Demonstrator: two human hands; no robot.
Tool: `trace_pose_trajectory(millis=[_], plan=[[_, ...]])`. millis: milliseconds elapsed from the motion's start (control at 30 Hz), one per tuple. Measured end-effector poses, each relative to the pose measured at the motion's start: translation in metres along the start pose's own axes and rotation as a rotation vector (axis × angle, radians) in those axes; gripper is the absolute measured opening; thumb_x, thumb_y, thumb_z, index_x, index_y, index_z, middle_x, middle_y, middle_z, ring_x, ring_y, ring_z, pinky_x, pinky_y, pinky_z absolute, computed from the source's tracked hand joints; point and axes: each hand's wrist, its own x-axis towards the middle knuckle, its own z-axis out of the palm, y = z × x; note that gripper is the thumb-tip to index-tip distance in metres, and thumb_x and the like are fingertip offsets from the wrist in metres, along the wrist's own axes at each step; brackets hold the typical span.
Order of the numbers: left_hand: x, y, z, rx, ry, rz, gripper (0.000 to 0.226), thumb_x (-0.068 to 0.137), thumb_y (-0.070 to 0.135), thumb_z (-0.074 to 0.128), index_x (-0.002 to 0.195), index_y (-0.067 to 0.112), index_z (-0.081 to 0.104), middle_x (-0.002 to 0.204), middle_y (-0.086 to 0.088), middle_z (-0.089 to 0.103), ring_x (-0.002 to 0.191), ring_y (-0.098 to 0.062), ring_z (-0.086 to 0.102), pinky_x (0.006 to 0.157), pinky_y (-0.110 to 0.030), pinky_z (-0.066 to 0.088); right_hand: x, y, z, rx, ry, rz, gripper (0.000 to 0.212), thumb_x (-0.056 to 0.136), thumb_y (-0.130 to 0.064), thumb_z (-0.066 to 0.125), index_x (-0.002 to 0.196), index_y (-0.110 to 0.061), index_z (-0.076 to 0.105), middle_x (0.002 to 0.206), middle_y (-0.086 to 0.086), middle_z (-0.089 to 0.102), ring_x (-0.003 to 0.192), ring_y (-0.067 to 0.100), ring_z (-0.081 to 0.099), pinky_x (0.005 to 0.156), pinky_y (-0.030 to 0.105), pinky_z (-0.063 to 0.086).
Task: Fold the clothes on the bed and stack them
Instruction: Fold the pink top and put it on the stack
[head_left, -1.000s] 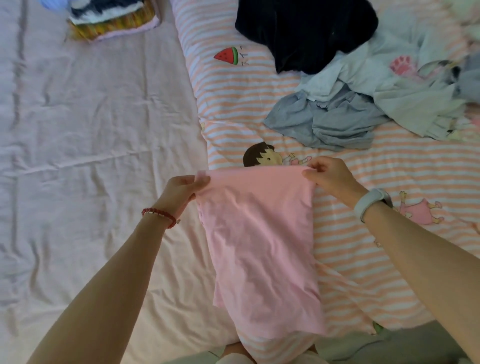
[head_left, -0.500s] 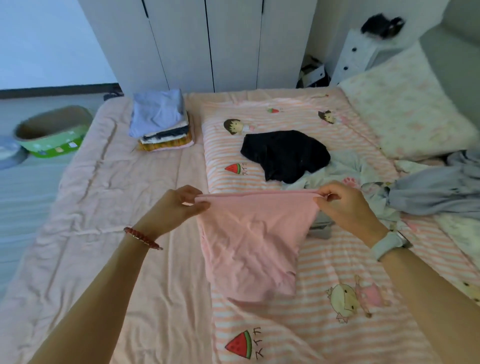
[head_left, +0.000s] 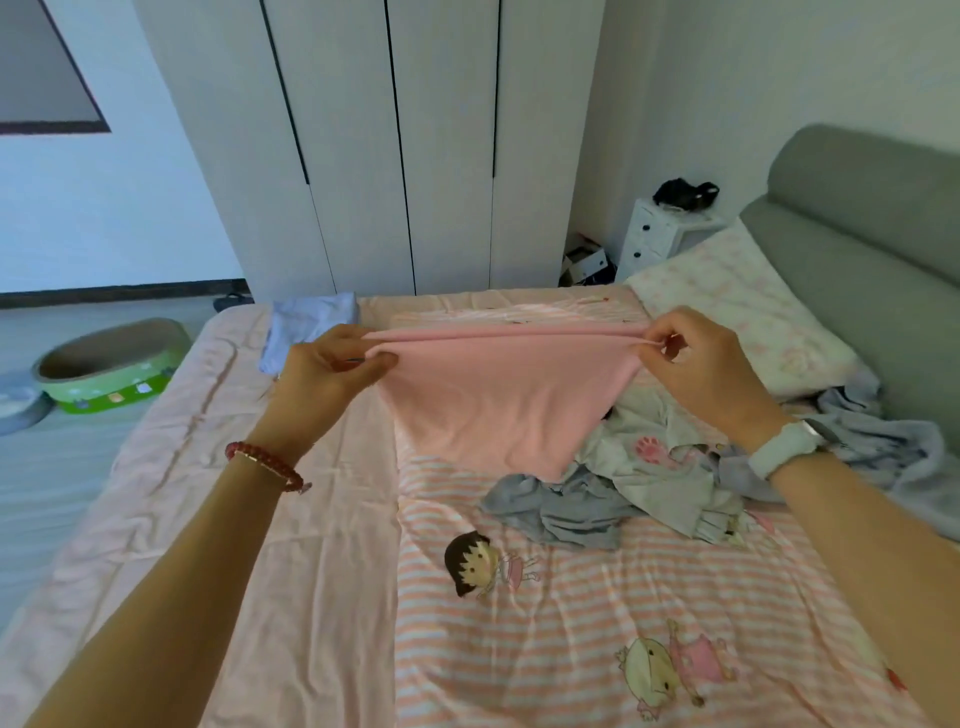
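The pink garment (head_left: 498, 405) hung in the air above the bed (head_left: 291, 571), stretched flat between two hands, its top edge folded double and pulled taut. The left hand (head_left: 322, 376) pinched the left corner of that edge between thumb and curled fingers; the right hand (head_left: 701, 369) pinched the right corner the same way. The cloth tapered downward from the grips, and its lowest point hung over the heap of unfolded clothes (head_left: 649, 478), which lay below and to the right of the grips on the striped cartoon quilt (head_left: 571, 623). Beyond the left hand, partly hidden by it, sat the folded stack (head_left: 306, 317) with a light blue piece on top. A red bead bracelet (head_left: 265, 465) circled the left wrist, a white watch (head_left: 784, 447) the right.
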Motion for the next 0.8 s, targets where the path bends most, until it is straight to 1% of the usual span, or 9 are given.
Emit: trace_pose_trajectory(millis=[33, 100, 167, 233, 300, 400, 533, 667, 800], plan=[[-0.001, 0.003, 0.001, -0.06, 0.018, -0.001, 0.019, 0.082, 0.006, 0.067, 0.086, 0.024, 0.071, 0.097, 0.004, 0.065, 0.091, -0.012, 0.06, 0.085, -0.029, 0.05, 0.002, -0.002, -0.003, 0.078, 0.059, 0.051, 0.01, 0.081, 0.0, 0.066, 0.082, -0.004, 0.057, 0.078, 0.002, 0.057, 0.067, 0.015, 0.05, 0.066, 0.013, 0.042], [0.001, 0.005, 0.003, -0.14, 0.027, -0.011, 0.023, 0.081, 0.007, 0.067, 0.083, 0.029, 0.073, 0.091, 0.005, 0.07, 0.089, -0.011, 0.062, 0.081, -0.028, 0.052, 0.005, -0.003, -0.009, 0.219, 0.105, 0.151, 0.016, 0.084, -0.002, 0.062, 0.092, -0.013, 0.053, 0.081, -0.009, 0.054, 0.07, 0.003, 0.05, 0.067, 0.007, 0.041], [0.005, 0.002, 0.007, -0.215, 0.038, -0.054, 0.025, 0.08, 0.005, 0.068, 0.084, 0.03, 0.07, 0.079, 0.01, 0.071, 0.077, -0.006, 0.063, 0.076, -0.026, 0.053, 0.007, 0.0, -0.01, 0.248, 0.05, 0.198, 0.025, 0.087, -0.005, 0.059, 0.108, -0.017, 0.053, 0.088, -0.011, 0.055, 0.074, 0.0, 0.051, 0.069, 0.002, 0.038], [0.009, -0.007, 0.013, -0.19, 0.039, -0.1, 0.03, 0.078, 0.002, 0.069, 0.091, 0.028, 0.061, 0.071, 0.009, 0.067, 0.068, -0.005, 0.061, 0.07, -0.019, 0.053, 0.008, 0.007, -0.007, 0.155, -0.045, 0.194, 0.027, 0.089, -0.005, 0.057, 0.115, -0.009, 0.058, 0.095, -0.005, 0.057, 0.077, 0.0, 0.05, 0.07, -0.002, 0.034], [0.014, -0.019, 0.022, 0.011, -0.001, -0.111, 0.033, 0.078, 0.002, 0.069, 0.104, 0.022, 0.062, 0.077, 0.005, 0.061, 0.069, -0.005, 0.057, 0.067, -0.007, 0.048, 0.009, 0.019, 0.004, 0.091, -0.115, 0.215, 0.021, 0.088, -0.002, 0.057, 0.108, -0.001, 0.063, 0.1, 0.005, 0.06, 0.081, 0.008, 0.05, 0.069, 0.003, 0.033], [0.024, -0.033, 0.041, 0.223, -0.02, -0.145, 0.027, 0.082, 0.003, 0.066, 0.108, 0.011, 0.067, 0.087, 0.003, 0.062, 0.079, -0.009, 0.055, 0.07, -0.002, 0.041, 0.014, 0.036, 0.026, 0.066, -0.203, 0.329, 0.016, 0.089, -0.005, 0.056, 0.103, 0.001, 0.062, 0.101, 0.01, 0.06, 0.087, 0.014, 0.048, 0.069, 0.012, 0.03], [0.039, -0.036, 0.053, 0.248, 0.079, -0.111, 0.022, 0.082, -0.003, 0.061, 0.102, 0.006, 0.068, 0.092, -0.003, 0.063, 0.085, -0.013, 0.055, 0.073, -0.008, 0.041, 0.023, 0.049, 0.043, 0.078, -0.156, 0.384, 0.015, 0.09, -0.008, 0.054, 0.103, 0.0, 0.058, 0.098, 0.004, 0.054, 0.088, 0.015, 0.047, 0.069, 0.015, 0.03], [0.026, -0.043, 0.052, 0.269, 0.15, -0.013, 0.019, 0.082, -0.004, 0.062, 0.099, 0.002, 0.068, 0.094, -0.002, 0.062, 0.086, -0.015, 0.057, 0.073, 0.0, 0.041, 0.008, 0.052, 0.05, 0.133, -0.085, 0.292, 0.011, 0.089, -0.001, 0.054, 0.099, 0.002, 0.056, 0.096, 0.005, 0.051, 0.087, 0.018, 0.048, 0.071, 0.017, 0.033], [-0.014, -0.065, 0.054, 0.308, 0.142, 0.058, 0.021, 0.08, -0.005, 0.064, 0.093, 0.011, 0.067, 0.093, -0.001, 0.063, 0.085, -0.016, 0.059, 0.078, -0.011, 0.045, -0.043, 0.053, 0.061, 0.158, -0.096, 0.169, 0.009, 0.087, 0.007, 0.053, 0.096, 0.004, 0.055, 0.096, 0.015, 0.055, 0.088, 0.024, 0.05, 0.076, 0.025, 0.038]])
